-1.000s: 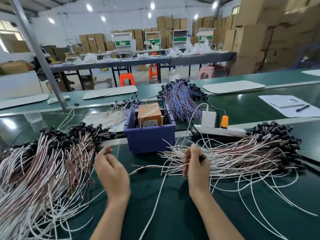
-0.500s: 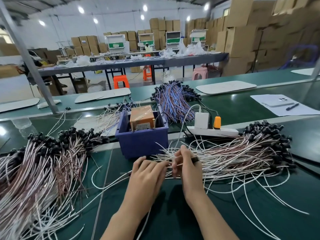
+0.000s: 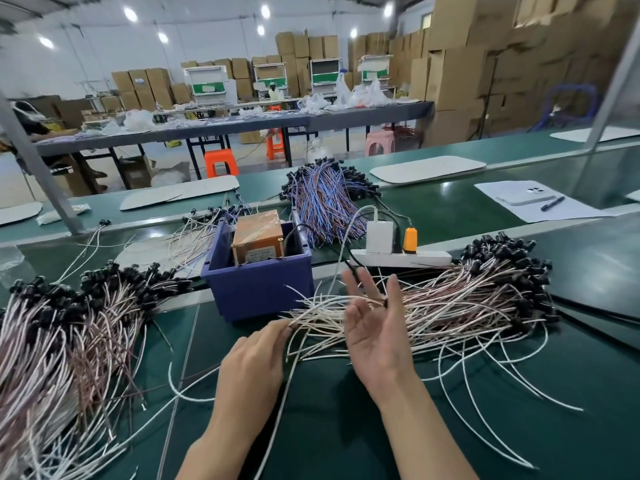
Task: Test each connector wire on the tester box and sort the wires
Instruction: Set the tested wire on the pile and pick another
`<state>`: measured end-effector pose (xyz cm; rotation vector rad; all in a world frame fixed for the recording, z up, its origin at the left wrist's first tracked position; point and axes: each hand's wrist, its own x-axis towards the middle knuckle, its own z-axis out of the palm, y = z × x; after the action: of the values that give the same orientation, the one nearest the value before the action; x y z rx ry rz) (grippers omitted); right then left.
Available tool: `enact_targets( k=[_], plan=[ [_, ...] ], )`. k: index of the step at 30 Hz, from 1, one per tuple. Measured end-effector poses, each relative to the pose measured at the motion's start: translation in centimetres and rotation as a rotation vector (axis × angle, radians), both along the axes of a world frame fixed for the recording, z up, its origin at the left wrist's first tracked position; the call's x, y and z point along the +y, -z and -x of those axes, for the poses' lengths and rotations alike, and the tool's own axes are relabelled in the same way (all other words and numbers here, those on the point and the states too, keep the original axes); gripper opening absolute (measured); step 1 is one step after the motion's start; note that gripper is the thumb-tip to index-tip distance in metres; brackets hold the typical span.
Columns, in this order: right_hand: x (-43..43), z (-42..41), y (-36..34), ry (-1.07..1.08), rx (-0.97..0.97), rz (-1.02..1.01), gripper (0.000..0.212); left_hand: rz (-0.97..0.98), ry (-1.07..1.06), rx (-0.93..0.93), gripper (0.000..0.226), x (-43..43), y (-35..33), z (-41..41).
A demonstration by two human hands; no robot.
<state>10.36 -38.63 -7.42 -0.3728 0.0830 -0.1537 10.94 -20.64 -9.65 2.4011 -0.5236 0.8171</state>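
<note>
The right hand (image 3: 377,327) hovers palm-up over the right pile of connector wires (image 3: 467,299), its fingers straight and spread apart, clamped on nothing. The left hand (image 3: 256,355) reaches in from the near side, fingers stretched forward and close together, tips touching the pile's loose white ends. Just beyond, the tester box (image 3: 258,237) sits in a blue bin (image 3: 259,289) on the green surface (image 3: 346,427). Another heap of wires (image 3: 69,334) lies on the left.
</note>
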Motion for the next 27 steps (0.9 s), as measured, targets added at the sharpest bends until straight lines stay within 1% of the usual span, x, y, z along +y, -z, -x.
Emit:
enact_targets(
  k=[1, 3, 5, 6, 8, 11, 13, 14, 15, 17, 18, 20, 21, 22, 25, 27],
  plan=[
    [0.2, 0.1, -0.1, -0.032, -0.011, 0.066, 0.057, 0.080, -0.010, 0.037, 0.024, 0.1, -0.1, 0.0],
    [0.6, 0.1, -0.4, -0.065, -0.004, 0.185, 0.069, 0.249, 0.021, 0.082, 0.024, 0.0, -0.8, 0.0],
    [1.2, 0.0, -0.5, -0.051, 0.005, 0.338, 0.074, 0.376, 0.063, 0.090, 0.022, -0.7, -2.1, -0.3],
    [1.6, 0.1, -0.5, -0.009, 0.015, 0.463, 0.072, 0.409, 0.081, 0.083, 0.021, -1.3, -2.9, -0.6],
    [2.3, 0.5, 0.0, 0.181, 0.045, 0.707, 0.059, 0.442, 0.119, 0.073, 0.022, -3.0, -4.9, -1.2],
    [2.7, 1.4, 0.8, 0.586, 0.058, 0.858, 0.039, 0.465, 0.211, 0.072, 0.024, -6.7, -8.2, -2.4],
    [2.6, 1.7, 1.0, 0.763, 0.082, 0.939, 0.038, 0.475, 0.300, 0.090, 0.025, -9.7, -9.9, -3.2],
    [2.5, 1.8, 1.1, 0.816, 0.101, 0.958, 0.042, 0.476, 0.337, 0.105, 0.026, -11.4, -10.3, -3.6],
    [2.4, 1.8, 1.2, 0.853, 0.119, 0.965, 0.048, 0.455, 0.358, 0.123, 0.026, -13.0, -10.6, -4.0],
    [2.0, 1.7, 1.4, 0.903, 0.142, 0.984, 0.058, 0.318, 0.370, 0.193, 0.028, -16.1, -10.4, -5.0],
    [1.9, 1.8, 1.5, 0.924, 0.146, 1.004, 0.060, 0.209, 0.380, 0.257, 0.029, -17.3, -9.9, -5.4],
    [1.7, 1.8, 1.5, 0.942, 0.150, 1.050, 0.063, -0.082, 0.379, 0.365, 0.033, -18.6, -8.5, -6.2],
    [1.6, 1.8, 1.6, 0.937, 0.158, 1.073, 0.063, -0.194, 0.382, 0.397, 0.036, -18.8, -7.8, -6.4],
    [1.5, 1.8, 1.6, 0.925, 0.168, 1.095, 0.062, -0.245, 0.382, 0.414, 0.038, -18.6, -7.1, -6.6],
    [1.6, 1.6, 1.6, 0.887, 0.156, 1.196, 0.056, -0.183, 0.399, 0.437, 0.035, -15.5, -5.8, -6.2],
    [1.8, 1.7, 1.6, 0.832, 0.124, 1.292, 0.054, -0.143, 0.425, 0.391, 0.035, -11.6, -5.2, -4.9]
  ],
)
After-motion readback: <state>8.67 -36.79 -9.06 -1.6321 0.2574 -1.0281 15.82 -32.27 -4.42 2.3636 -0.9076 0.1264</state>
